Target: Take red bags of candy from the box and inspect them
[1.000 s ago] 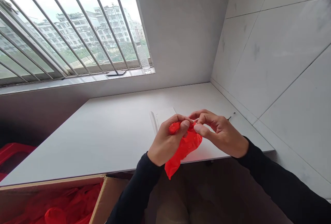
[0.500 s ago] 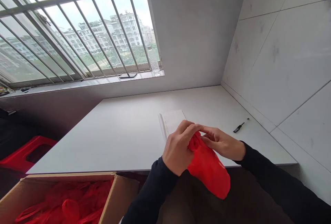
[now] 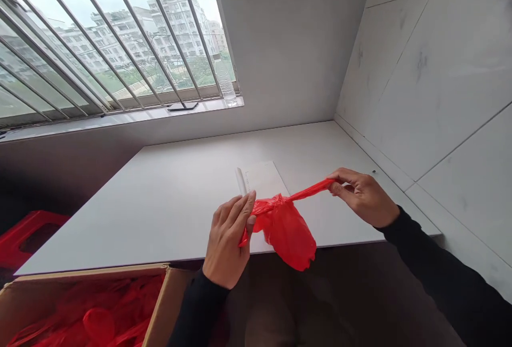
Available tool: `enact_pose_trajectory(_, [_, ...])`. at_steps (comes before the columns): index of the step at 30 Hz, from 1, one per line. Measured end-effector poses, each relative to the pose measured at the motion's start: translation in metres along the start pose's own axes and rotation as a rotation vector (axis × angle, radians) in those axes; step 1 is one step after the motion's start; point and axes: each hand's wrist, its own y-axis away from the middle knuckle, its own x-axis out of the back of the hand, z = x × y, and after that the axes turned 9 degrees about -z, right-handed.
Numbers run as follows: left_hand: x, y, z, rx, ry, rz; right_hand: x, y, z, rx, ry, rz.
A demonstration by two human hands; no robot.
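Note:
A small red plastic bag (image 3: 288,231) hangs over the front edge of the white table (image 3: 172,203), its top pulled into two strips. My left hand (image 3: 228,240) pinches one strip at the bag's left side, fingers pressed together. My right hand (image 3: 362,196) is closed on the other strip and holds it stretched out to the right, taut between the hands. A white paper pad (image 3: 262,179) lies on the table just behind the bag.
A cardboard box (image 3: 154,304) with several red bags stands at the lower left. A red stool (image 3: 24,229) sits at the far left. A tiled wall rises on the right. On the barred window's sill stand a plastic bottle (image 3: 225,83) and a dark flat object (image 3: 183,105).
My hands were together over the bag's top; now they have moved apart, the right one drawing a strip of the bag out to the right until it is taut.

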Motion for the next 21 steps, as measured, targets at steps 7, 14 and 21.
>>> enact_pose_trajectory(7, [-0.036, 0.04, -0.022, 0.348, 0.322, 0.051, -0.036, -0.001, 0.045, -0.099, -0.254, -0.078])
enact_pose_trajectory(14, [-0.082, 0.016, 0.007, 0.117, 0.177, 0.074, -0.104, 0.003, 0.018, 0.183, -0.046, -0.148])
enact_pose_trajectory(21, [-0.128, 0.028, 0.011, 0.184, 0.064, -0.063, -0.156, 0.011, 0.069, 0.208, 0.381, -0.209])
